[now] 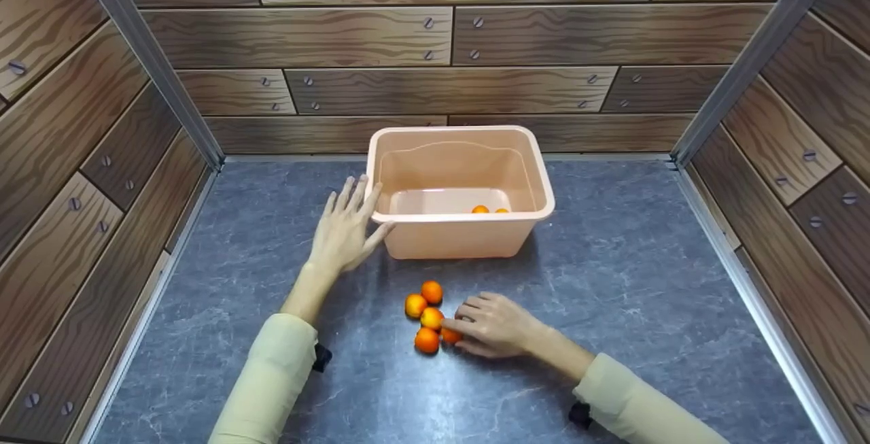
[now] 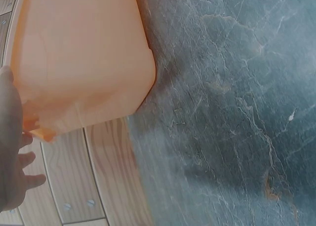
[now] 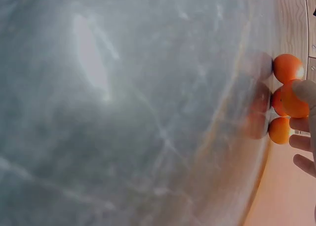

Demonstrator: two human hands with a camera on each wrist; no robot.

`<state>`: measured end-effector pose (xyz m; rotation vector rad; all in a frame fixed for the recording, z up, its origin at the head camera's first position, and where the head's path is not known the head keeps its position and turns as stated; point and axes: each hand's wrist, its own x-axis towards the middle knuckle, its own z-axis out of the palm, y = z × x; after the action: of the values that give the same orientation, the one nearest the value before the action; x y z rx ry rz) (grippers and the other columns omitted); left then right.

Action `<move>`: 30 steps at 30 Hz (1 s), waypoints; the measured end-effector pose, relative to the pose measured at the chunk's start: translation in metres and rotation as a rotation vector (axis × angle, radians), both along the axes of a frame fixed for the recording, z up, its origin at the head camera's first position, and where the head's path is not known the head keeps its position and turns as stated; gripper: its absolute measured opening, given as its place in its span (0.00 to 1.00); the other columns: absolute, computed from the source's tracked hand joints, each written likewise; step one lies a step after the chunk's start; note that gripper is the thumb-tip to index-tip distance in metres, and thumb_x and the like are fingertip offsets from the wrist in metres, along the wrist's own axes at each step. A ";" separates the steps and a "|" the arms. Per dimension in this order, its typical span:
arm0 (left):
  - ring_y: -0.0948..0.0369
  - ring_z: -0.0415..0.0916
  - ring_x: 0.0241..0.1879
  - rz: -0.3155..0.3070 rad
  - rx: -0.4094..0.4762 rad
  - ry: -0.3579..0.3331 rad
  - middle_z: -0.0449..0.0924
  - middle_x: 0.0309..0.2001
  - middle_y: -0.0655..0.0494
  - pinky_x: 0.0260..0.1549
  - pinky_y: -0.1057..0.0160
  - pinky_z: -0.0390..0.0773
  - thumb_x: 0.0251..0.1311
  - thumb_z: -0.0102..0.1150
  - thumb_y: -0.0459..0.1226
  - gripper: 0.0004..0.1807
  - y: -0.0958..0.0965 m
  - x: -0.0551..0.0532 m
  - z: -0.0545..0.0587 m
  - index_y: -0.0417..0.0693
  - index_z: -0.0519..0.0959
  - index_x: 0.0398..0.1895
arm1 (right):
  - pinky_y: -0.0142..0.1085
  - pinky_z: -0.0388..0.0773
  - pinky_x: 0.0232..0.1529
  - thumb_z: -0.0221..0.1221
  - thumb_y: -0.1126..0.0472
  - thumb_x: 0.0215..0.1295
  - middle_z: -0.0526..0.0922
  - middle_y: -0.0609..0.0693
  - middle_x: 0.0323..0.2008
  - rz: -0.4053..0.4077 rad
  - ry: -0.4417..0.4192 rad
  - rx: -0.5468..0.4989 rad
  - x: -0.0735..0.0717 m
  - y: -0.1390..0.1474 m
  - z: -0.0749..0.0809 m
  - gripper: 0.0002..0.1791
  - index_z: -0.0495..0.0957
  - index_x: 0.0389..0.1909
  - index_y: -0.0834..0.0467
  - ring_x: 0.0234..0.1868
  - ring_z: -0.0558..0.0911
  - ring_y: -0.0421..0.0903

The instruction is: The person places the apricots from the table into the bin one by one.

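Observation:
A light peach plastic tub (image 1: 452,238) stands on the dark floor, with two mandarins (image 1: 480,209) visible inside. My left hand (image 1: 342,230) lies against the tub's left rim, fingers spread and thumb over the front corner; the left wrist view shows its fingers (image 2: 34,181) beside the tub wall. My right hand (image 1: 499,325) pinches a mandarin (image 3: 295,105) between thumb and fingers, at the right edge of a small cluster. Around it lie several other orange mandarins (image 1: 427,340), some yellowish. The held one is partly hidden by the fingers in the head view.
Wood-patterned walls (image 1: 367,90) enclose the marbled grey surface (image 1: 612,253) at the back and both sides. Metal strips (image 1: 741,281) run along the wall edges. The tub stands near the back wall, beyond the fruit cluster.

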<state>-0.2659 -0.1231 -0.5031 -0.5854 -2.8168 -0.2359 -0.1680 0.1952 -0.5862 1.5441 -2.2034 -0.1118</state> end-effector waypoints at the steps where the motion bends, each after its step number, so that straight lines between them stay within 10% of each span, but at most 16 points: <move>1: 0.43 0.52 0.85 0.000 0.002 0.000 0.54 0.85 0.45 0.79 0.35 0.60 0.75 0.42 0.67 0.44 0.000 0.000 0.000 0.56 0.56 0.85 | 0.34 0.85 0.45 0.66 0.40 0.67 0.89 0.41 0.41 0.001 0.010 -0.001 -0.001 0.001 0.002 0.25 0.83 0.62 0.44 0.41 0.86 0.41; 30: 0.42 0.53 0.84 0.002 0.009 -0.001 0.56 0.84 0.43 0.79 0.34 0.61 0.74 0.44 0.67 0.44 0.000 -0.001 0.000 0.55 0.58 0.85 | 0.37 0.83 0.37 0.77 0.45 0.55 0.90 0.45 0.38 0.021 0.146 -0.212 -0.035 0.019 0.066 0.28 0.86 0.56 0.49 0.38 0.86 0.45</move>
<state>-0.2673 -0.1230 -0.5031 -0.5807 -2.8159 -0.2490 -0.2031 0.2140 -0.5203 1.3970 -2.0149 0.0151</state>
